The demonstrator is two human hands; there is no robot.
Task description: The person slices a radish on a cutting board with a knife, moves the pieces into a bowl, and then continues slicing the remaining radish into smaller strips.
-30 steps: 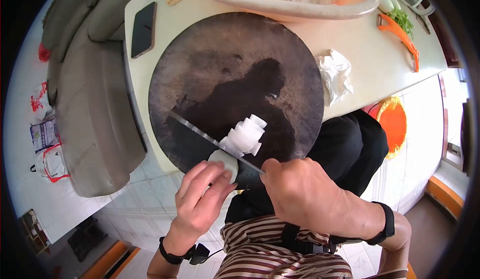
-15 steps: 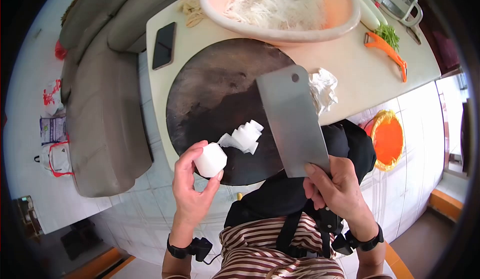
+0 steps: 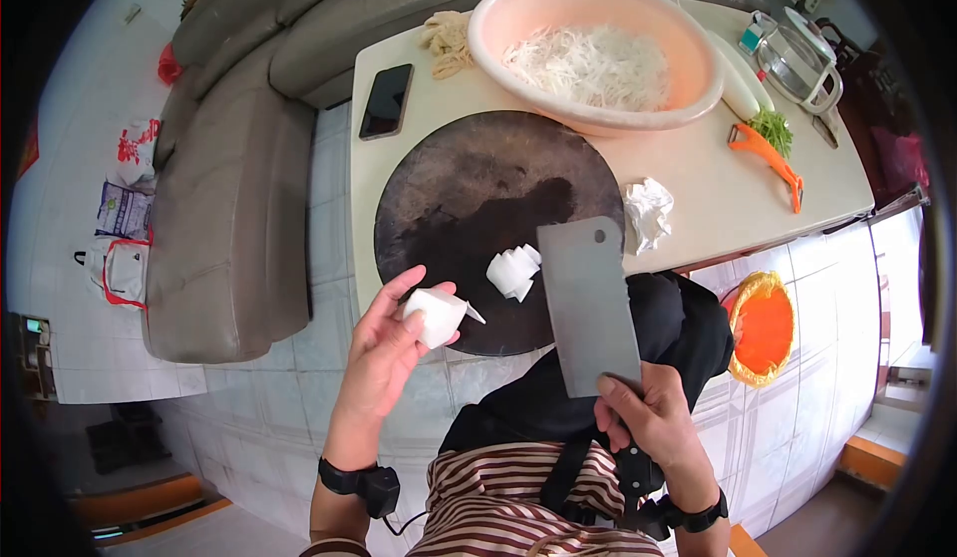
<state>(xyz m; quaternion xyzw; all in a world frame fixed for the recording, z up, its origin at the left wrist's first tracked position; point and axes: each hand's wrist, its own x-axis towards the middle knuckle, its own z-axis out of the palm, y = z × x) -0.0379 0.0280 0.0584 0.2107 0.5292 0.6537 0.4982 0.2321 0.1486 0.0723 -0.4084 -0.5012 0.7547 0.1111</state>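
A white radish chunk (image 3: 435,317) is held between the thumb and fingers of my left hand (image 3: 389,343), at the lower left edge of the round dark cutting board (image 3: 478,158). A thin slice sticks out from its right side. My right hand (image 3: 653,415) grips the handle of a wide cleaver (image 3: 590,303), its blade pointing up over the board's right edge. Between chunk and blade, a small pile of white slices (image 3: 512,273) lies on the board.
Behind the board stands a pink basin (image 3: 598,113) with white shreds. A phone (image 3: 387,101), cloth (image 3: 448,43), crumpled tissue (image 3: 649,214), orange peeler (image 3: 768,163), white radish (image 3: 736,78) and glass pot (image 3: 795,63) lie around it. An orange-lined bin (image 3: 763,328) stands right.
The view has shifted, so the table sits lower and further right. My left hand has turned the chunk, and a thin slice now projects from it. The cleaver is lower in view.
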